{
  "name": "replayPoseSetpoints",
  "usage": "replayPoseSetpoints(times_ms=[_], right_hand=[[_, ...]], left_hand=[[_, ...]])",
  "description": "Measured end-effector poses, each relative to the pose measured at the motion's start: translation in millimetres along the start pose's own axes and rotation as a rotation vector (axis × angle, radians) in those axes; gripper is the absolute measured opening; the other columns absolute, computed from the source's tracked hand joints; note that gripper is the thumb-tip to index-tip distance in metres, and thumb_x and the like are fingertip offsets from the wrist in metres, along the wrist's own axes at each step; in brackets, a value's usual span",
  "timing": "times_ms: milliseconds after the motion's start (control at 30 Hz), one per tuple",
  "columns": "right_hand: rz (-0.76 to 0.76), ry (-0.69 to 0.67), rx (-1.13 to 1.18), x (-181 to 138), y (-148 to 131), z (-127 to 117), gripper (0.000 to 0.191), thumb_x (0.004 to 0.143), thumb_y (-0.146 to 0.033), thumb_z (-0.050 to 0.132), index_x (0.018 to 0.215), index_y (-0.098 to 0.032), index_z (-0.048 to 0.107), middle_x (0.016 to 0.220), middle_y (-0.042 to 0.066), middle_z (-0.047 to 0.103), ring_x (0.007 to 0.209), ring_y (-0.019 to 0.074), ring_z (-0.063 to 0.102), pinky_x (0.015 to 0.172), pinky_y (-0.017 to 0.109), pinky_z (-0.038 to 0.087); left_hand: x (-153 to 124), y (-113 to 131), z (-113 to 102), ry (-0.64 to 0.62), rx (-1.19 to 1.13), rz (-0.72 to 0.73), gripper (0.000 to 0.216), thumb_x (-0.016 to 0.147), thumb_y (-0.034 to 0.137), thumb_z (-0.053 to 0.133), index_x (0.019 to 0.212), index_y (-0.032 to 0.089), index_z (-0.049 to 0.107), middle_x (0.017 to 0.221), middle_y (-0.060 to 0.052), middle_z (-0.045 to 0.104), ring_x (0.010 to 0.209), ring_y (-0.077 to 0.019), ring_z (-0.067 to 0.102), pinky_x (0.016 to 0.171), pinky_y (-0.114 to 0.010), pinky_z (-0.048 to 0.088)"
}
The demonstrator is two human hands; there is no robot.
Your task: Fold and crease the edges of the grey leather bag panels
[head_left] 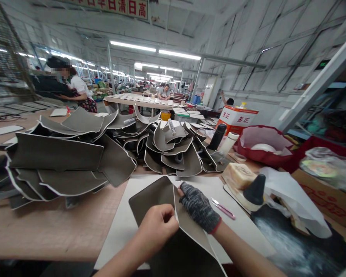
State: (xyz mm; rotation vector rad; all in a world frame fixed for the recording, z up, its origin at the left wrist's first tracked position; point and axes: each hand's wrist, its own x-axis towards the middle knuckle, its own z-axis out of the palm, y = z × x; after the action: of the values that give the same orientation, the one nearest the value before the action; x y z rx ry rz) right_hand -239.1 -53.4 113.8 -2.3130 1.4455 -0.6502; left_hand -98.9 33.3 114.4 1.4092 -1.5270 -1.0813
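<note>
A grey-brown leather-like piece (pixel 155 194) with pale cut edges lies folded on a white board (pixel 119 227) in front of me. My left hand (pixel 158 223), bare, is closed in a pinch at the piece's pale edge; what its fingertips hold is hidden. My right hand (pixel 198 206) wears a dark grey fingerless glove with a red cuff. It grips the upper part of the same piece, thumb near the edge, fingers bent over it. Just right of the glove, thread snips (pixel 223 209) with a pink handle rest on the board, apart from both hands.
Stacked leather-like pieces (pixel 57 154) crowd the table's left and far side. Rightward stand a black bottle (pixel 218 136), a white bottle (pixel 229 143), an orange-and-white can (pixel 236 119), a yellowish block (pixel 238 175), a black cone (pixel 255 190) and a red fabric container (pixel 262 154). Other people work farther off.
</note>
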Motion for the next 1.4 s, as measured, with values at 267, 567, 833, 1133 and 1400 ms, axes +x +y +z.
replayPoseSetpoints(times_ms=[267,567,833,1133,1400], right_hand=[[-0.016,-0.294,0.522,-29.2,-14.9,-8.2,0.05,0.074,-0.03,0.058,0.121,-0.018,0.048,0.108,0.006,0.063,0.096,0.0191,0.06,0.087,0.032,0.047],[0.33,-0.391,0.607,-71.1,-20.4,7.4,0.034,0.069,-0.037,0.051,0.095,-0.015,0.055,0.081,0.005,0.062,0.062,0.0145,0.056,0.052,0.026,0.047],[0.255,-0.28,0.528,-37.5,17.5,-12.3,0.022,0.073,-0.033,0.047,0.086,-0.015,0.053,0.076,0.003,0.061,0.065,0.0144,0.059,0.059,0.028,0.051],[-0.457,0.573,-0.252,-52.7,-20.1,12.0,0.018,0.087,-0.027,0.045,0.097,-0.017,0.057,0.107,0.016,0.064,0.097,0.0271,0.062,0.078,0.044,0.054],[-0.593,0.548,-0.527,-39.8,-1.0,-11.9,0.019,0.086,-0.01,0.043,0.095,-0.015,0.059,0.092,0.01,0.068,0.084,0.0229,0.062,0.077,0.041,0.049]], left_hand=[[8.2,-5.7,-14.0,0.093,-0.172,-0.113,0.014,0.066,0.03,0.043,0.055,0.021,0.043,0.047,0.005,0.05,0.04,-0.0098,0.049,0.043,-0.021,0.039],[10.6,-2.6,-22.6,0.231,-0.115,-0.044,0.018,0.07,0.03,0.045,0.055,0.021,0.041,0.049,0.005,0.05,0.046,-0.0124,0.057,0.049,-0.023,0.04],[7.4,-1.6,-36.4,0.385,-0.06,0.002,0.02,0.073,0.03,0.045,0.055,0.021,0.045,0.049,0.005,0.05,0.047,-0.012,0.054,0.05,-0.023,0.04],[16.4,2.0,-20.9,0.372,-0.191,0.018,0.023,0.078,0.035,0.047,0.062,0.019,0.05,0.054,0.003,0.054,0.051,-0.0147,0.061,0.05,-0.024,0.045],[3.1,-2.0,-46.4,0.548,0.256,0.447,0.022,0.085,0.033,0.05,0.093,0.019,0.066,0.091,-0.007,0.07,0.088,-0.02,0.063,0.083,-0.035,0.048]])
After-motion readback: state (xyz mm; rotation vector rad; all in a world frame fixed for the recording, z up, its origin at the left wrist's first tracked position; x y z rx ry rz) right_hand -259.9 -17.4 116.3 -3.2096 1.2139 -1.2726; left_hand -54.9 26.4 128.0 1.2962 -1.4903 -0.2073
